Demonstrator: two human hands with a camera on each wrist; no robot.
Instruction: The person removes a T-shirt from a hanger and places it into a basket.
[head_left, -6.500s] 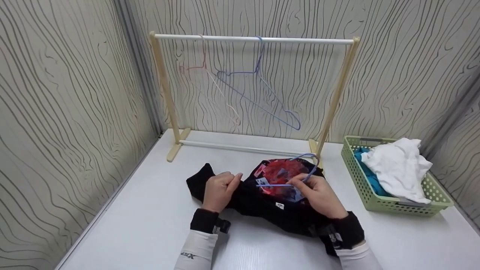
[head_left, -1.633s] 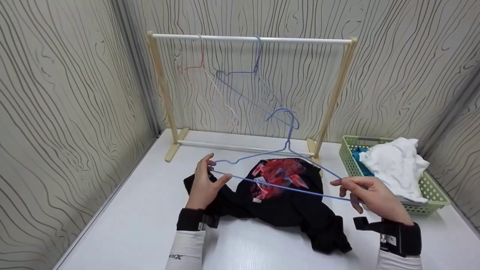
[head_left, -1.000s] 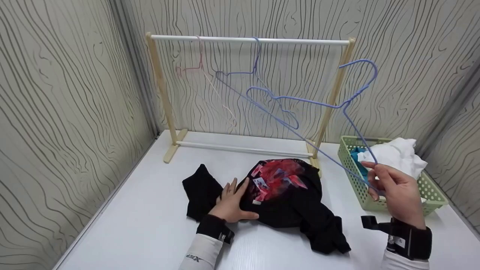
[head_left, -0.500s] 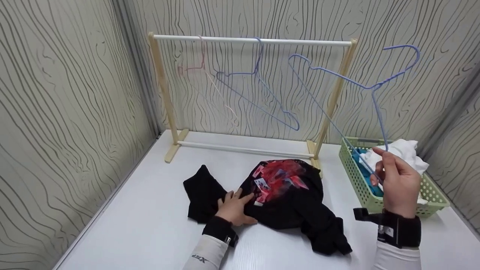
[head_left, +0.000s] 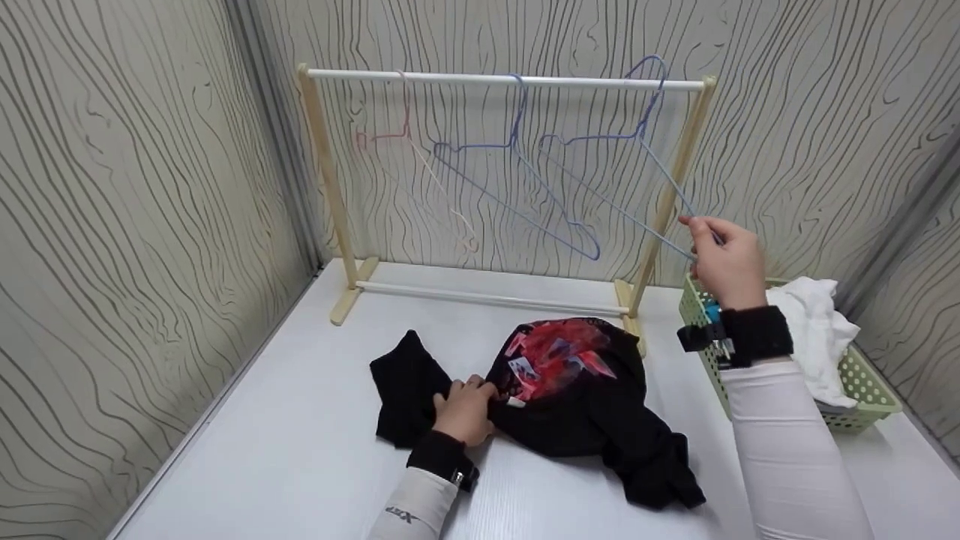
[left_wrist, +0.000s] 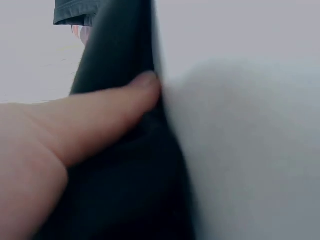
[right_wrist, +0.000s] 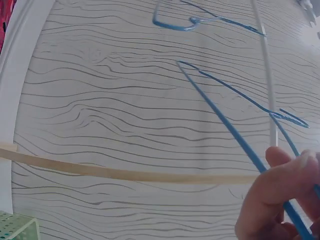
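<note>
In the head view my right hand (head_left: 726, 259) grips the lower right corner of a blue clothes hanger (head_left: 600, 137), whose hook is up at the rack's top rail near its right end. The right wrist view shows my fingers curled round this hanger (right_wrist: 225, 120). My left hand (head_left: 465, 412) is down on a black long-sleeved top (head_left: 555, 431) with a red print, its fingers bent into the cloth near one sleeve. In the left wrist view the thumb (left_wrist: 110, 115) lies against the black fabric (left_wrist: 115, 185).
The clothes rack (head_left: 337, 180) stands at the back of the white table (head_left: 285, 420). A pink hanger (head_left: 409, 120) and another blue hanger (head_left: 517, 120) hang from its rail. At right, a green basket (head_left: 874, 386) holds white cloth (head_left: 814, 337) and teal cloth, partly behind my right arm.
The hanger came up off the black top; my right hand carried it right, then forward and left to the rail. My left hand let go of it and moved onto the top, fingers now more bent.
</note>
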